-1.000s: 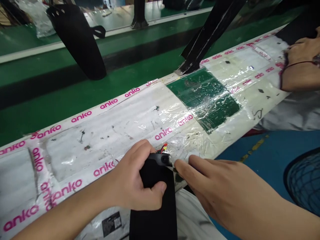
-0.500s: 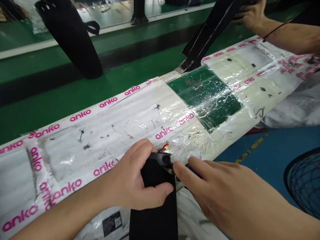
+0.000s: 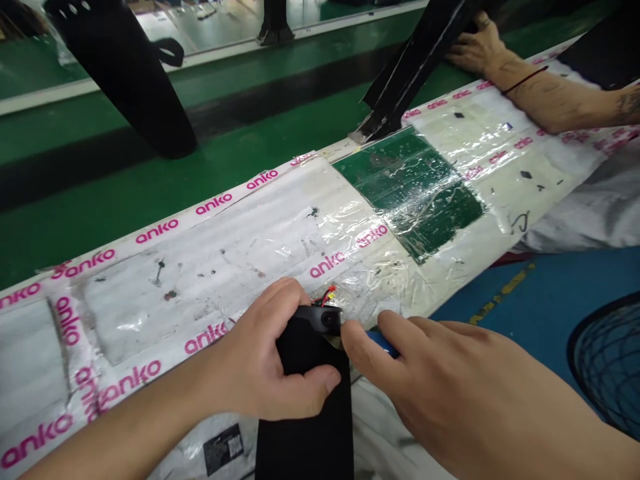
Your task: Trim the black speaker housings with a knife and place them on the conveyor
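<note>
My left hand (image 3: 280,360) is wrapped over the upper end of a long, flat black part (image 3: 305,447), thumb lying across its face. At the top of that part sits a dark plastic end piece (image 3: 325,319) with a small round hole. Thin red and black wires (image 3: 327,295) with a red connector stick up behind it. Closed around a blue-handled tool (image 3: 383,343), my right hand (image 3: 425,373) is just right of the end piece, forefinger close to its edge. The fingers hide most of the tool, and its tip cannot be made out.
Under my hands runs a bench edge (image 3: 240,233) covered with white sheets and pink-lettered tape. A green belt (image 3: 240,133) lies beyond, with another long black part (image 3: 125,80) on it. At right are a co-worker's arm (image 3: 545,93), a slanted black post (image 3: 415,67) and a mesh basket (image 3: 607,360).
My right hand has shifted slightly, and more of the blue handle shows. My left hand keeps its hold on the black part. The co-worker's arm has moved lower and left.
</note>
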Motion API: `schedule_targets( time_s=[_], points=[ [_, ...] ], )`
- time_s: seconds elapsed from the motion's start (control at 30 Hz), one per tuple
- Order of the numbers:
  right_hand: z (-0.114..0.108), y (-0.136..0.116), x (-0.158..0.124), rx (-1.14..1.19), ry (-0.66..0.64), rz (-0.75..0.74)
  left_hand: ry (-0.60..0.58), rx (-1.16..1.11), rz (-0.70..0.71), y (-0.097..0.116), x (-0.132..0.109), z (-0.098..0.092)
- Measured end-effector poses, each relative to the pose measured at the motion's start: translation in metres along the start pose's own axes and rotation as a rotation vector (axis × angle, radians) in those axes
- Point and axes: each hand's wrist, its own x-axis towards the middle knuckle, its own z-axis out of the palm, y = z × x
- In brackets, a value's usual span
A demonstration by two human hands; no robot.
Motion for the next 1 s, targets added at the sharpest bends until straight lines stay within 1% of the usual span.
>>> schedule_targets(
  time_s=[0.17,0.33,0.47,0.57,0.63,0.73,0.87,1.0],
  points=[
    [0.001,0.002,0.003,-0.053,0.0,-0.03,-0.036,-0.098,-0.012,-0.008,-0.004,-0.003],
    [0.018,0.007,0.002,0.013,0.003,-0.008,-0.061,-0.136,-0.029,-0.012,-0.003,-0.005],
    [0.034,0.002,-0.001,0.123,0.024,0.046,-0.045,-0.119,-0.044,-0.007,0.0,-0.003],
    [0.039,-0.005,-0.006,0.147,0.067,0.114,-0.033,-0.057,-0.075,0.001,0.004,0.001],
    [0.036,-0.007,-0.008,0.143,0.058,0.137,-0.033,0.003,-0.081,0.006,0.005,0.003],
    [0.026,-0.005,-0.011,0.101,-0.005,0.114,-0.045,0.098,-0.055,0.011,0.006,0.005],
    [0.012,0.005,-0.012,0.021,-0.051,0.088,-0.007,0.172,-0.029,0.013,0.004,0.008],
    [0.004,0.014,-0.015,0.079,-0.085,0.031,0.064,0.176,0.017,0.007,0.001,0.013]
  ],
)
